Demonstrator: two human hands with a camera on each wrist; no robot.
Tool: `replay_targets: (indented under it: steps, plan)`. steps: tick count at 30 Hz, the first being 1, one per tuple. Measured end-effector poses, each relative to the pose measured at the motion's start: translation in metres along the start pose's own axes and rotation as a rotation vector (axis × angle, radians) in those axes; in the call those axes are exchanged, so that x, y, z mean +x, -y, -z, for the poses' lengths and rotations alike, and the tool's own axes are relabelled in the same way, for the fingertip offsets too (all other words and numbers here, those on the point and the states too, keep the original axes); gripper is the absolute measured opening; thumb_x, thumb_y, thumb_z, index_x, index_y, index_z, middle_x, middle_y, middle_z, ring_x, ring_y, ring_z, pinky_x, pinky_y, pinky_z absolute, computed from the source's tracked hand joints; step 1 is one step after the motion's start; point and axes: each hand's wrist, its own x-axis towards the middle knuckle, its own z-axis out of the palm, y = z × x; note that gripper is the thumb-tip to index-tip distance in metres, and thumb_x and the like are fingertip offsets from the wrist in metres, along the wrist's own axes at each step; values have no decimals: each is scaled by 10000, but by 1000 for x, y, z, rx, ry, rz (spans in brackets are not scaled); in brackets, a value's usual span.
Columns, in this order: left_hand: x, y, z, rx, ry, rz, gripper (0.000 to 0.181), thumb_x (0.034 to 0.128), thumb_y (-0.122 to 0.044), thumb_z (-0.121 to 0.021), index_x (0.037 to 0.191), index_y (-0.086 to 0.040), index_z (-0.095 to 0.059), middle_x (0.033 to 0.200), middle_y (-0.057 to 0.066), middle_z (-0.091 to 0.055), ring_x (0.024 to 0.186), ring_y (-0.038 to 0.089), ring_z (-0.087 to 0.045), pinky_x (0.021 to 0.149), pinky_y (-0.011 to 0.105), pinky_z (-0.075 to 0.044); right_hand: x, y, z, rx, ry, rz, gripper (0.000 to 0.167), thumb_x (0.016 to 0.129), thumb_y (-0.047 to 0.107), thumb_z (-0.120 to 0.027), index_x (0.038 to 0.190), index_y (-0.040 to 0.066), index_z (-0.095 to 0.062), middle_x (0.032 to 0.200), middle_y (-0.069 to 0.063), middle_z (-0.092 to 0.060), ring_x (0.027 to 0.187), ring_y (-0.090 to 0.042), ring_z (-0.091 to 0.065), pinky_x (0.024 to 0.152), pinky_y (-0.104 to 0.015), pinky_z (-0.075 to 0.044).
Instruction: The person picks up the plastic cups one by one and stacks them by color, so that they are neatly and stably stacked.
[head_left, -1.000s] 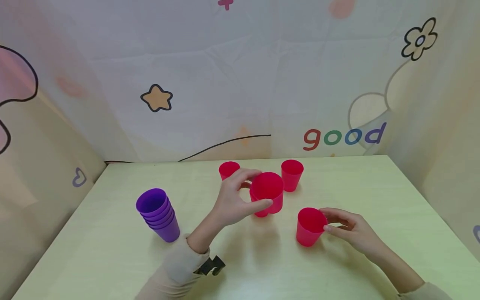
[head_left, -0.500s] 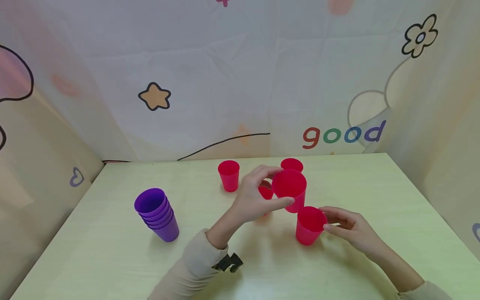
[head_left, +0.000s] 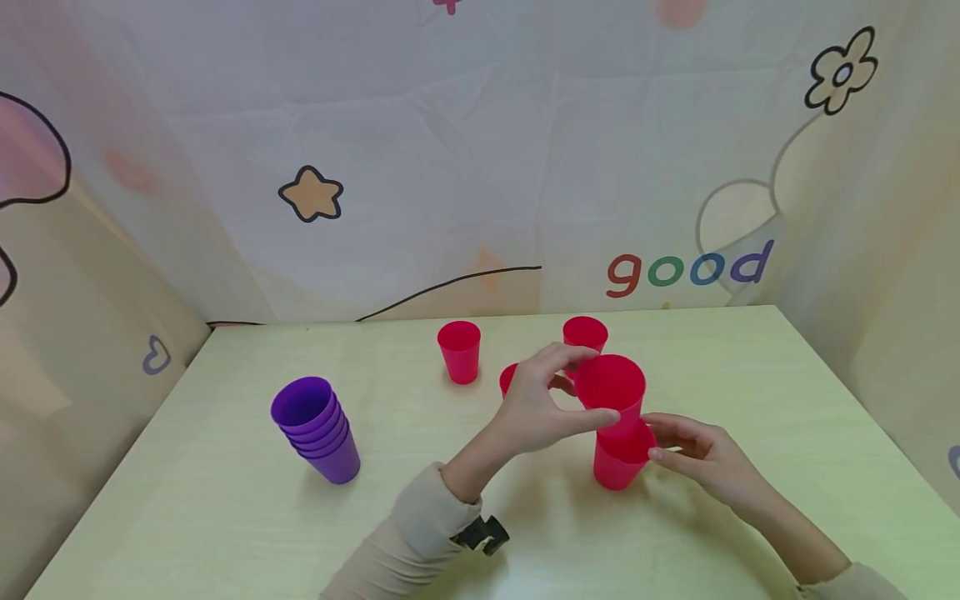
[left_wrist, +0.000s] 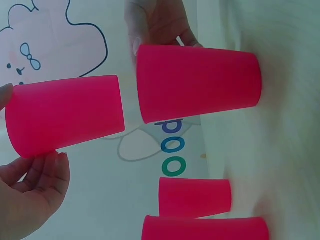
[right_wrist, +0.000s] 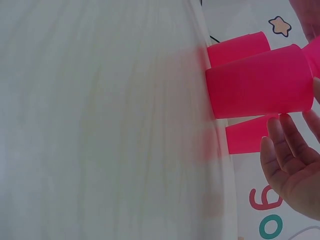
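Observation:
My left hand (head_left: 534, 410) holds a red plastic cup (head_left: 617, 385) near its rim, between thumb and fingers. Directly below stands a second red cup (head_left: 617, 468), upright on the table. A small gap separates the two cups in the left wrist view, where the raised cup (left_wrist: 67, 114) is a little apart from the standing cup (left_wrist: 197, 82). The right hand (head_left: 708, 457) grips that standing cup at its rim from the right, thumb in front and fingers behind. In the right wrist view, the fingers of this hand (right_wrist: 295, 167) lie beside the standing cup (right_wrist: 260, 82).
Two red cups stand farther back, a left one (head_left: 460, 353) and a right one (head_left: 585, 332). Another red cup (head_left: 507, 379) is mostly hidden behind my left hand. A nested stack of purple cups (head_left: 330, 446) leans at the left of the pale table (head_left: 225, 533). A printed cloth (head_left: 420, 192) hangs behind.
My left hand has carried its red cup rightward, from near the middle red cup to over the cup at my right hand. The right hand and its cup have stayed in place.

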Motion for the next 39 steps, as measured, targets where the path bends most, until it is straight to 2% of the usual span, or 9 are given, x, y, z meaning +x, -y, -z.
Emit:
replay_targets:
  steps: [3,6,14,19,25,30,34,39]
  plan:
    - [0,2,-4,1,3,26,564,701,-207,-778,1203,-110,-540,1072,-42,-552,918,67,-532,729,203,-494,1,0,1,-3,3,26,425,881,102,-591,1259,-52,-471,1086,33,-607,925,-114,-587,740,-318,-527]
    - [-1,5,-7,-1,13,58,566,697,-217,-780,1201,-121,-542,1067,-61,-548,914,50,-526,717,197,-494,1,0,0,-5,-2,24,427,878,107,-595,1255,-54,-475,1069,77,-607,920,-113,-587,738,-309,-527]
    - [-4,12,-12,-9,35,73,560,701,-208,-776,1196,-83,-547,1058,-61,-553,894,34,-526,721,193,-493,-1,-2,-1,-2,-9,28,416,883,101,-586,1253,-56,-478,1063,68,-612,920,-120,-592,737,-317,-527]
    - [-5,19,-17,-5,71,99,562,703,-221,-778,1199,-93,-545,1050,-76,-553,899,26,-518,732,190,-487,-1,-1,0,-11,-20,4,423,880,118,-595,1248,-58,-484,1059,77,-611,913,-106,-593,737,-305,-526]
    - [-4,24,-22,10,107,117,550,699,-235,-784,1179,-102,-552,1019,-89,-549,887,23,-516,722,189,-487,-2,-1,0,-17,-24,24,411,876,101,-596,1230,-77,-489,1038,48,-622,896,-119,-594,727,-315,-530]
    - [-4,26,-25,42,140,131,543,697,-240,-787,1168,-101,-556,998,-95,-548,877,12,-510,708,169,-477,-1,-2,0,-13,-26,31,405,875,98,-596,1225,-78,-492,1012,76,-627,892,-106,-596,724,-308,-530]
    - [-4,27,-28,93,166,125,543,699,-259,-784,1168,-104,-557,1003,-93,-545,883,1,-497,700,159,-470,-1,-3,0,8,-14,59,376,875,74,-589,1208,-77,-502,993,47,-635,881,-122,-600,720,-315,-531]
    - [-4,28,-30,150,173,117,542,699,-288,-781,1166,-121,-562,1016,-96,-548,895,-3,-485,709,157,-457,-1,-4,0,24,-4,98,344,875,38,-578,1189,-85,-511,981,40,-641,874,-127,-605,714,-308,-531]
